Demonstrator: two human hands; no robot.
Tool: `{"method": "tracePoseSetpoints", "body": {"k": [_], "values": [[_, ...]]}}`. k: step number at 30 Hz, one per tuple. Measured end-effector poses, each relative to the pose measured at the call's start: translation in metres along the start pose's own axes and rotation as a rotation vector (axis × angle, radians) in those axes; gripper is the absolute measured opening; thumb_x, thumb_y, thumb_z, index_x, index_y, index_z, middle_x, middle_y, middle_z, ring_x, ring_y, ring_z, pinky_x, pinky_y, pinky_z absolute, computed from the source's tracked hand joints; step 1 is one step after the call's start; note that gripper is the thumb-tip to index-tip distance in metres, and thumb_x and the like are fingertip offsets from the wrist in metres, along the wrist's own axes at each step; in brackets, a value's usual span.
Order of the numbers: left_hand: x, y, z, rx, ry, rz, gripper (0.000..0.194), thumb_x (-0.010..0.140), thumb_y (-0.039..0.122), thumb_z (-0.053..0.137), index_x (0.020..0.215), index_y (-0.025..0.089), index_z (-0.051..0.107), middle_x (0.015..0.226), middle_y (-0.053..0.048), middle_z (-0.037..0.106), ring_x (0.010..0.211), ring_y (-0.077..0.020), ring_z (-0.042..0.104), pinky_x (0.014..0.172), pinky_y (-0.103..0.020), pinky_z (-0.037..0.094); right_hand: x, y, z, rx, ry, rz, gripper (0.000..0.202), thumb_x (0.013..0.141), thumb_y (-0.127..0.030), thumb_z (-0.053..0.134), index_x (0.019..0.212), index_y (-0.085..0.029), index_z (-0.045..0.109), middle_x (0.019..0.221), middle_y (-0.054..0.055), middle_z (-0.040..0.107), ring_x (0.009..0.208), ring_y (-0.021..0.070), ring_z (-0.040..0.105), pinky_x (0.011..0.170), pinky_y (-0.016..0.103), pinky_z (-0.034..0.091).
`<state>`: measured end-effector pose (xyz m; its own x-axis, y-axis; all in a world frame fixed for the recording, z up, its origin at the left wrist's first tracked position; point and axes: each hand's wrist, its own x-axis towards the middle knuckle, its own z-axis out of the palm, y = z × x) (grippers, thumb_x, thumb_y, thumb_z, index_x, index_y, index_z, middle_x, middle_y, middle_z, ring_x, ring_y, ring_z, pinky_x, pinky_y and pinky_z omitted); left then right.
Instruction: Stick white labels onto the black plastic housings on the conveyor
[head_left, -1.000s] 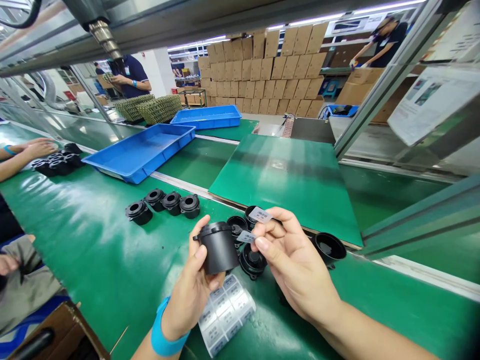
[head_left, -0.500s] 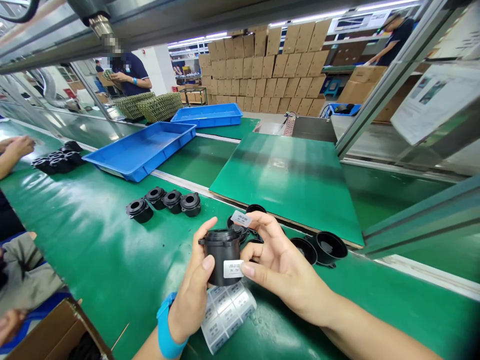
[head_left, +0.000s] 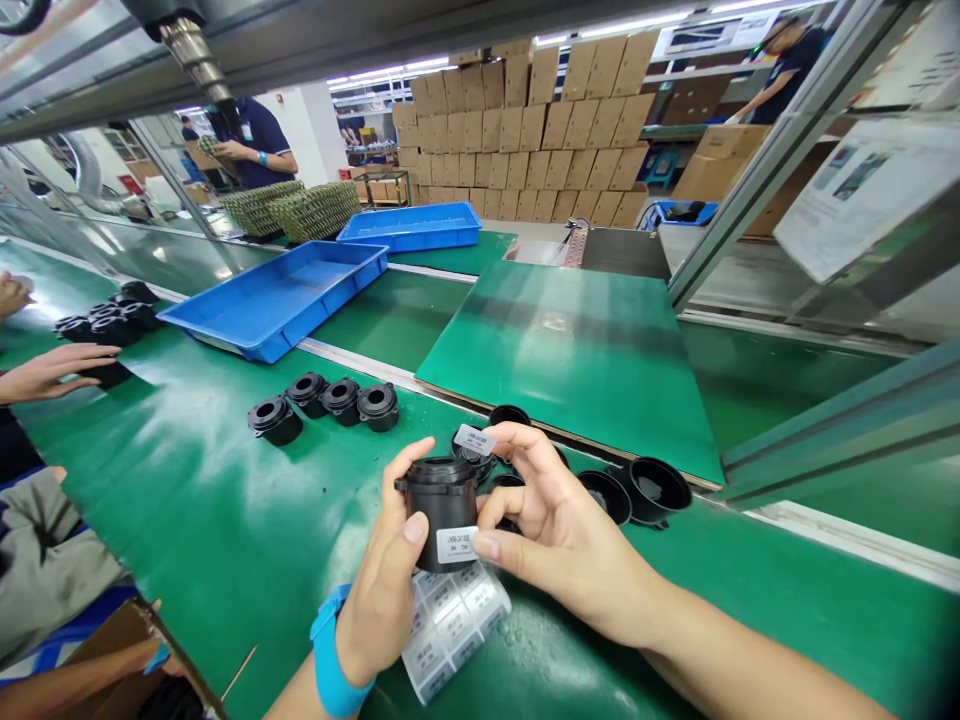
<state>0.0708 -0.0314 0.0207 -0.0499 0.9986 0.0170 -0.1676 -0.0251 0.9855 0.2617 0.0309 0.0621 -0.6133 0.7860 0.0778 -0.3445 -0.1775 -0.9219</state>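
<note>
My left hand [head_left: 381,600], with a blue band at the wrist, is wrapped round a black round plastic housing [head_left: 439,505] held upright. A white printed label [head_left: 453,546] lies against the housing's front; the thumb of my right hand [head_left: 574,535] touches its right end. On my right index fingertip hangs a second label [head_left: 474,440], above and beside the housing's top. Below, a sheet of silver-white labels [head_left: 456,632] rests on the green bench. Behind my right hand stand several black cups [head_left: 660,492], partly hidden.
More black housings [head_left: 377,405] stand left of centre. Beyond them lie a blue tray [head_left: 277,300] and a green board [head_left: 562,340]. At the left, a co-worker's hand [head_left: 60,372] is on a black part. An open carton [head_left: 124,640] sits at the lower left.
My right thumb stays at the label on the housing; both hands hardly move. At the left, a co-worker's hand has come in over a black part, and an arm now reaches into the carton.
</note>
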Motion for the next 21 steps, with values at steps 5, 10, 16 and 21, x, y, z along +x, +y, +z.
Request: {"method": "tracePoseSetpoints", "body": {"k": [5, 10, 16, 21], "values": [[-0.0004, 0.0019, 0.0011, -0.007, 0.005, -0.011, 0.064, 0.105, 0.06, 0.051, 0.161, 0.034, 0.036, 0.147, -0.007, 0.063, 0.138, -0.0362, 0.057, 0.12, -0.054, 0.041, 0.0, 0.0, -0.0009, -0.002, -0.003, 0.004, 0.066, 0.087, -0.021, 0.094, 0.135, -0.041, 0.054, 0.146, 0.001, 0.044, 0.083, 0.0056, 0.066, 0.076, 0.023, 0.054], [0.0004, 0.0038, 0.0023, -0.018, 0.007, -0.033, 0.064, 0.104, 0.061, 0.05, 0.16, 0.034, 0.036, 0.149, -0.007, 0.062, 0.133, -0.0361, 0.06, 0.117, -0.054, 0.044, -0.0007, -0.0004, 0.0002, -0.004, 0.005, 0.005, 0.066, 0.087, -0.023, 0.094, 0.135, -0.039, 0.052, 0.147, 0.002, 0.044, 0.084, 0.0065, 0.066, 0.076, 0.024, 0.053], [0.0014, 0.0003, 0.0011, -0.004, 0.028, -0.003, 0.06, 0.104, 0.06, 0.051, 0.159, 0.036, 0.042, 0.151, -0.006, 0.06, 0.139, -0.0369, 0.056, 0.121, -0.056, 0.041, -0.0013, -0.0007, 0.0019, -0.01, 0.011, 0.004, 0.061, 0.09, -0.027, 0.092, 0.134, -0.038, 0.052, 0.147, 0.002, 0.046, 0.084, 0.0077, 0.066, 0.076, 0.025, 0.053], [0.0004, -0.0016, 0.0, -0.003, 0.031, -0.004, 0.06, 0.105, 0.059, 0.051, 0.16, 0.037, 0.042, 0.151, -0.006, 0.06, 0.137, -0.0363, 0.057, 0.12, -0.055, 0.042, -0.0009, 0.0005, 0.0017, -0.027, 0.021, -0.008, 0.063, 0.089, -0.027, 0.093, 0.135, -0.039, 0.052, 0.145, 0.002, 0.046, 0.084, 0.0083, 0.067, 0.075, 0.026, 0.053]]}}
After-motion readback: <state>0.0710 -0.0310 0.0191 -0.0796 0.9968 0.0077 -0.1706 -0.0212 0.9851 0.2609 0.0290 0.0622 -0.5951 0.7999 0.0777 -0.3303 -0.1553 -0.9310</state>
